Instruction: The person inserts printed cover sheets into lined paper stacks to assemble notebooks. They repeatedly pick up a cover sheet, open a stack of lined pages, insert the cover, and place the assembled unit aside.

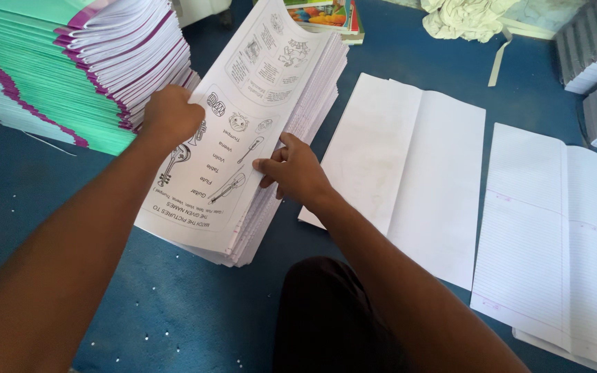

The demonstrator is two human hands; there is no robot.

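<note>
Printed sheets (243,138) (stacked) – both hands (291,169) touching

2 bare forearms, no sleeves; left hand (171,114), right hand (295,169) ungloved; dark trousers (326,318) at knee.

Green-covered booklets (43,76), crumpled cloth (468,17)

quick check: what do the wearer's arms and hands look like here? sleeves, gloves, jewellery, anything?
Both forearms are bare as far as the frame shows: no sleeves in view. The left hand and right hand wear no gloves. No watch, bracelet or ring is visible, and no tape or markings. A dark garment covers the person's leg below.
</note>
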